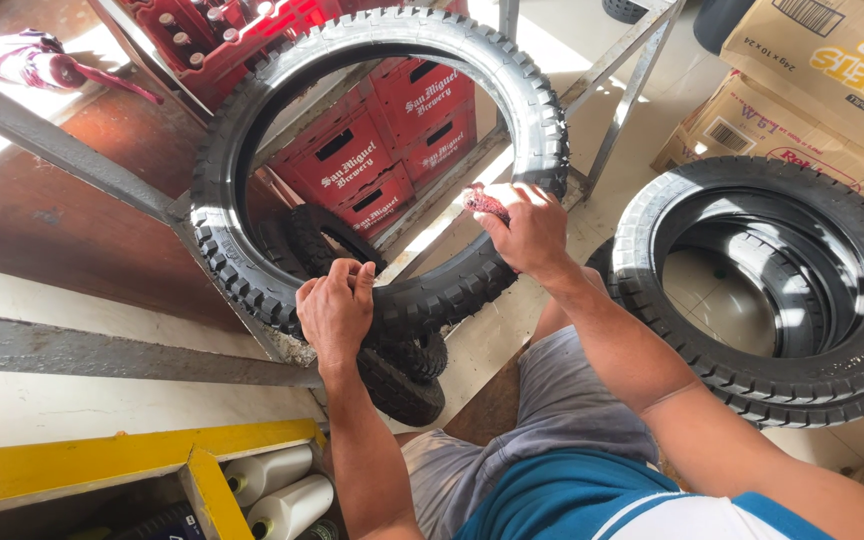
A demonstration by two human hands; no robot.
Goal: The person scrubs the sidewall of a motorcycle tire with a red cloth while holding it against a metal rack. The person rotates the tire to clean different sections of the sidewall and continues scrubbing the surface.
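A knobby black motorcycle tyre (527, 90) stands upright in front of me, leaning against a grey metal frame (62, 150). My left hand (335, 308) grips the tyre's lower edge from the inside. My right hand (524, 228) holds a small reddish rag (486, 203) pressed against the tyre's right side. A smaller black tyre (402, 385) rests behind and below the big one.
Two more black tyres (752, 300) lie stacked on the floor at the right. Red bottle crates (392, 150) stand behind the tyre. Cardboard boxes (812, 90) sit at the top right. A yellow shelf (132, 460) with white plastic bottles (277, 490) is at the bottom left.
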